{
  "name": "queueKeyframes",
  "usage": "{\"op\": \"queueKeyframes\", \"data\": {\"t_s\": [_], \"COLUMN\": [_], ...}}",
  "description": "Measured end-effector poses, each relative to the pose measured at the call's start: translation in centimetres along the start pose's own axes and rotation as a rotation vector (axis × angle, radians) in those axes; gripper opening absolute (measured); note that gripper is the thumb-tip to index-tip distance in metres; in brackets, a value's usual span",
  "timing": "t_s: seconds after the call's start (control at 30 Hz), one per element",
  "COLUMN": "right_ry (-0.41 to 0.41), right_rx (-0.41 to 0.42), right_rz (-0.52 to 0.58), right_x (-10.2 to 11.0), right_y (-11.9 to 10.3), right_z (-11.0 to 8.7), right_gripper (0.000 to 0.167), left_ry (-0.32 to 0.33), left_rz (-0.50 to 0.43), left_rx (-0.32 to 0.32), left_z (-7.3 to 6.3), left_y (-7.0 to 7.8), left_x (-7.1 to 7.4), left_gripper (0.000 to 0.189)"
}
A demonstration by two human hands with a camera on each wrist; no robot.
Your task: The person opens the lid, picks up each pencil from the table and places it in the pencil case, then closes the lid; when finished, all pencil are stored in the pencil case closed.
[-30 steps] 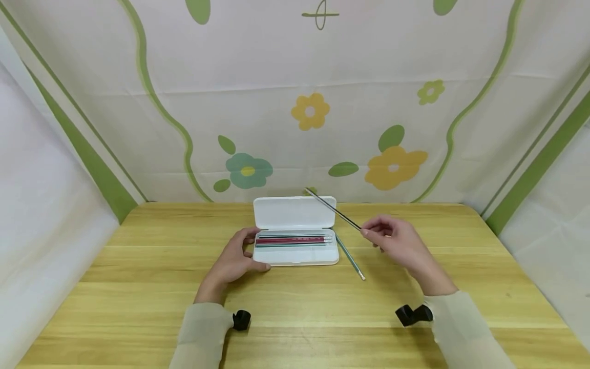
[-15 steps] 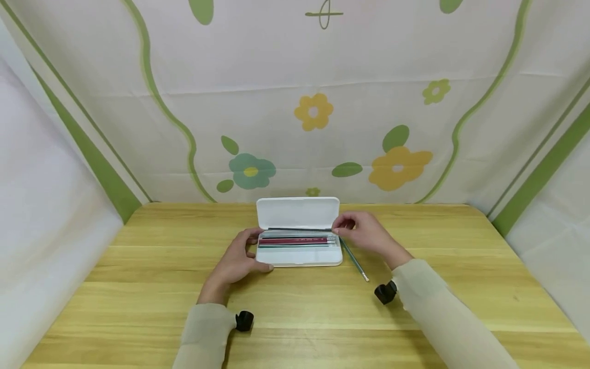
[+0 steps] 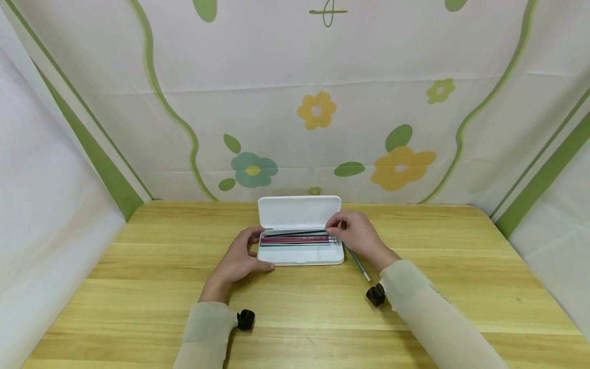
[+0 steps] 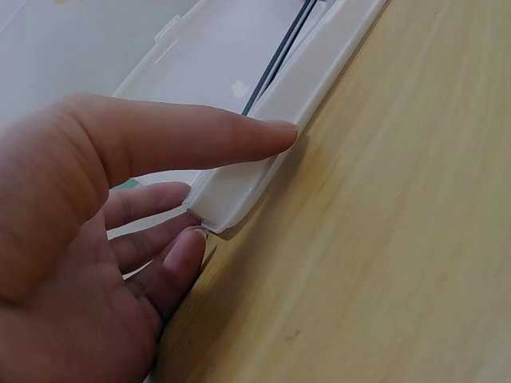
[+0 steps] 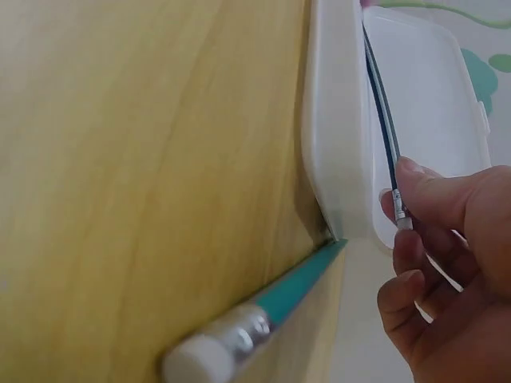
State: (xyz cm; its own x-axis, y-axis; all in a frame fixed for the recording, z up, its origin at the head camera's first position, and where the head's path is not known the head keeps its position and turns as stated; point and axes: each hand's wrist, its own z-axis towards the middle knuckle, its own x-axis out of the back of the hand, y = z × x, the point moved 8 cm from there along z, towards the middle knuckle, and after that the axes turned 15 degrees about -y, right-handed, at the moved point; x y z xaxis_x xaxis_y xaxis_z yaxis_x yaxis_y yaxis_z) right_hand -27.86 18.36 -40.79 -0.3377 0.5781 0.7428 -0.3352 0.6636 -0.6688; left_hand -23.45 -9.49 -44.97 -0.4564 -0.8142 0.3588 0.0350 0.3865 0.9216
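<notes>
A white pencil case [image 3: 290, 255] lies with its lid [image 3: 299, 212] raised at the back of the table. My left hand [image 3: 236, 259] holds the case's left end, thumb along the front wall and fingers round the back corner. Between the thumb and fingers of my right hand [image 3: 357, 233] is the eraser end of a dark pencil [image 5: 382, 108], held just over the case and slanting along it. Inside the case lie several pencils, among them a dark red one [image 3: 295, 239]. A green pencil [image 5: 297, 289] with a white eraser rests on the table by the case's right end.
The wooden table [image 3: 304, 318] reaches back to a white floral cloth [image 3: 295, 138]. White cloth also hangs at both sides. A black wrist camera [image 3: 246, 320] sits on the left sleeve, another black camera [image 3: 376, 295] on the right.
My right hand has moved left with the dark pencil, from right of the case to over its right end. The pencil has swung level and lowered. My left hand still holds the case.
</notes>
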Motion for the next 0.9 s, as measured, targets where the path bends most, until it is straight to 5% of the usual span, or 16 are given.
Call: {"op": "queueKeyframes", "data": {"t_s": [0.5,0.9], "right_ry": [-0.027,0.026], "right_rx": [-0.031,-0.042], "right_rz": [-0.148,0.009], "right_x": [-0.9,0.8], "right_y": [-0.4,-0.5], "right_z": [0.6,-1.9], "right_gripper": [0.007,0.005], "left_ry": [-0.009,-0.009], "left_rz": [0.007,0.01], "left_rx": [0.014,0.006], "left_z": [0.0,0.1], "left_y": [-0.1,-0.2], "left_x": [0.0,0.0], "left_gripper": [0.094,0.092]}}
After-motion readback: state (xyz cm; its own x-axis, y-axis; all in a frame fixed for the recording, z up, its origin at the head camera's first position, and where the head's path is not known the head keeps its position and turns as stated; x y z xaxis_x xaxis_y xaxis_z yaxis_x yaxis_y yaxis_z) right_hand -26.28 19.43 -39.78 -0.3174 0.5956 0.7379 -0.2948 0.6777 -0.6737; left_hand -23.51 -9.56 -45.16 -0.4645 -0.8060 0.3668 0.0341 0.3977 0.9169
